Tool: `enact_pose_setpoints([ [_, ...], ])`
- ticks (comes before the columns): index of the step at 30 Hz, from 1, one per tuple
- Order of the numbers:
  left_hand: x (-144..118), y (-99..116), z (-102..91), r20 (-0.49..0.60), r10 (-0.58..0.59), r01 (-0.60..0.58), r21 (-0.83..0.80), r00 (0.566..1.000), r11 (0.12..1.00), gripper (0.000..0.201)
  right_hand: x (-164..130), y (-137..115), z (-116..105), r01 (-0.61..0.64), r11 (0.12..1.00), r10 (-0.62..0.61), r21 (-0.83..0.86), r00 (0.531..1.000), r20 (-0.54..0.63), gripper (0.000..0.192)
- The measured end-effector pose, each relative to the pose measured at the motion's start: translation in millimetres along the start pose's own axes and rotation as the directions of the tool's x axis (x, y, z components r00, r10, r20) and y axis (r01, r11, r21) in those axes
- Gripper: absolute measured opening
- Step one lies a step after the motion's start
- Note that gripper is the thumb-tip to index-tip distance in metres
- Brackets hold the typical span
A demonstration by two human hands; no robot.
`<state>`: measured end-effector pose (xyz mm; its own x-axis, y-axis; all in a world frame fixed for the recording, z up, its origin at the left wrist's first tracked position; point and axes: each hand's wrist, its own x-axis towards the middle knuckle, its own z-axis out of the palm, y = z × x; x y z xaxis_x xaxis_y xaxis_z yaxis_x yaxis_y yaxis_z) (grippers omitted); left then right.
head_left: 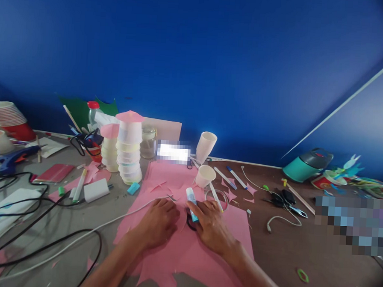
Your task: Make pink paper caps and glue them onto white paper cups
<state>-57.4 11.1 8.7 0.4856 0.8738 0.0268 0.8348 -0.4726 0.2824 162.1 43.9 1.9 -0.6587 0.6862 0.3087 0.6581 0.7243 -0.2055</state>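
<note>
My left hand (161, 221) rests on the pink paper (153, 261) with its fingers curled down and together. Whatever may be under those fingers is hidden. My right hand (213, 226) has its fingers around a white and light blue glue stick (191, 203), which leans with its white end away from me. A pair of scissors lies between the hands; its dark handle (192, 225) shows beside the right hand and its blade tip (171, 197) past the left fingers. A white paper cup (205, 177) stands beyond the right hand, by a tape roll (225, 201).
Two stacks of paper cups with pink tops, the nearer (128, 148) taller, stand at left back. Cables (87, 232), a glue gun (14, 157) and a white adapter (96, 190) crowd the left. Markers (236, 176), keys (280, 201) and a teal flask (302, 166) lie right.
</note>
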Motion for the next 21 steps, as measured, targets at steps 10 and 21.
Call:
enact_pose_setpoints([
  [10,2,14,-1.0,0.073,0.067,-0.063,-0.052,0.995,0.997,0.011,9,20,22,0.025,0.986,-0.047,-0.166,0.99,-0.13,0.055],
  [21,-1,12,11.4,-0.072,0.108,-0.113,-0.077,0.992,0.991,0.018,5,15,24,-0.001,0.992,0.054,0.126,0.907,-0.417,0.055],
])
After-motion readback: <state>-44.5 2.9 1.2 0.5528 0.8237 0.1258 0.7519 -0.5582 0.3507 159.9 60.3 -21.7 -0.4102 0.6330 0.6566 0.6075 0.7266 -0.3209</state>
